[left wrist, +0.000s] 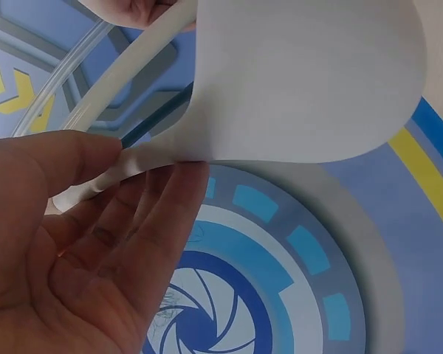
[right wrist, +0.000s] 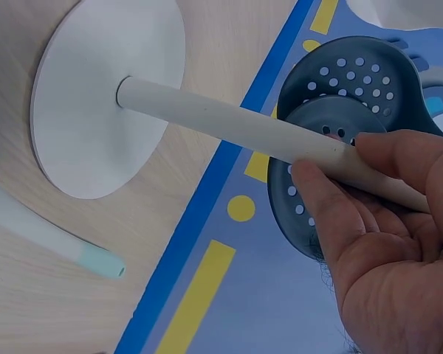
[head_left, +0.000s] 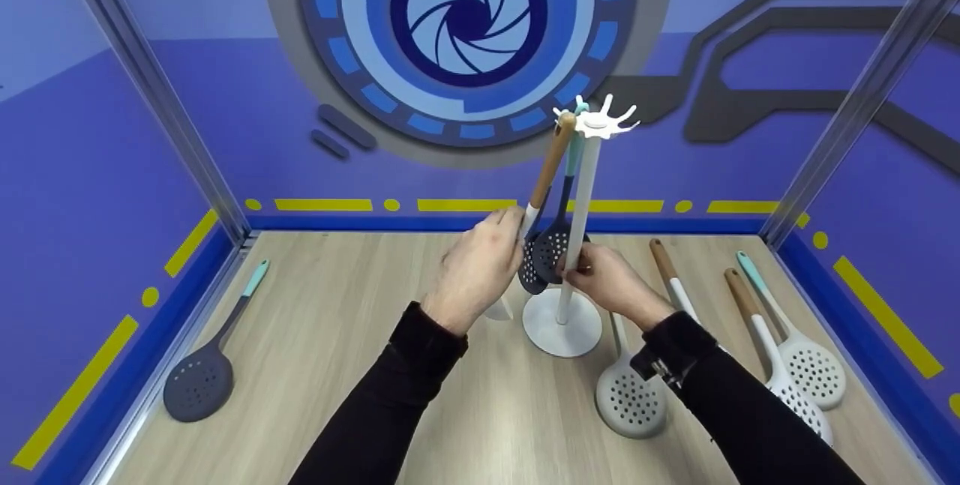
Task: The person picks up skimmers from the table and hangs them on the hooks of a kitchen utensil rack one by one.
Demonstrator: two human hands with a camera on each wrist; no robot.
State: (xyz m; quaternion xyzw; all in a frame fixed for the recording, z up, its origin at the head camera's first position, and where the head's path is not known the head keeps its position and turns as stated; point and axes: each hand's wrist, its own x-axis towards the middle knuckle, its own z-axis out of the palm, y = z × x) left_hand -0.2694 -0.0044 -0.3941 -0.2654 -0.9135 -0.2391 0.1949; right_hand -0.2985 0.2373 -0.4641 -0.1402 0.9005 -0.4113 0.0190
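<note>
Left-wrist cam catches the utensil's wide end [left wrist: 310, 81] at 1 o'clock; head cam barely. Left hand [head_left: 480, 267] pinches its neck, right hand [head_left: 611, 275] grips the stand [head_left: 582, 208].

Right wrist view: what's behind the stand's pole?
Dark perforated utensil heads show behind the pole, with the blue wall beyond. The pole and right hand cover parts of the heads, hiding their full outlines.

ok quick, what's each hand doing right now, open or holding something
Left hand: closed, holding a white wooden-handled utensil.
Right hand: closed, holding the white stand's pole.
</note>
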